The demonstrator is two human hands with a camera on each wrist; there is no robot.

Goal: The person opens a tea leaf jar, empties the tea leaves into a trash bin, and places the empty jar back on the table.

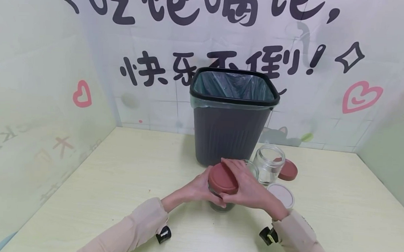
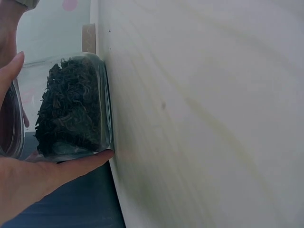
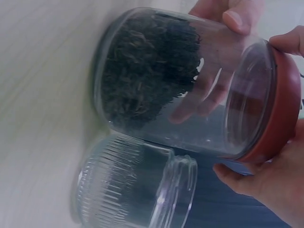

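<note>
A clear glass jar (image 3: 213,52) about half full of dark dried leaves (image 2: 71,109) stands on the table, closed by a reddish-brown lid (image 1: 221,178). My left hand (image 1: 196,187) grips the jar's side, its fingers wrapped round the glass and seen through it in the right wrist view. The right hand (image 1: 250,187) holds the lid from above, thumb on the near rim and fingers over the far side. Beside this jar, a ribbed glass jar (image 3: 114,185) without a lid stands close by, mostly hidden behind the right hand in the head view.
Behind the hands rises a dark grey bin (image 1: 228,134) with a plastic liner (image 1: 236,86). To the right are another lidless glass jar (image 1: 269,167), a second reddish lid (image 1: 288,170) and a pale round lid (image 1: 281,195) near the right wrist. Walls border the table (image 1: 119,197).
</note>
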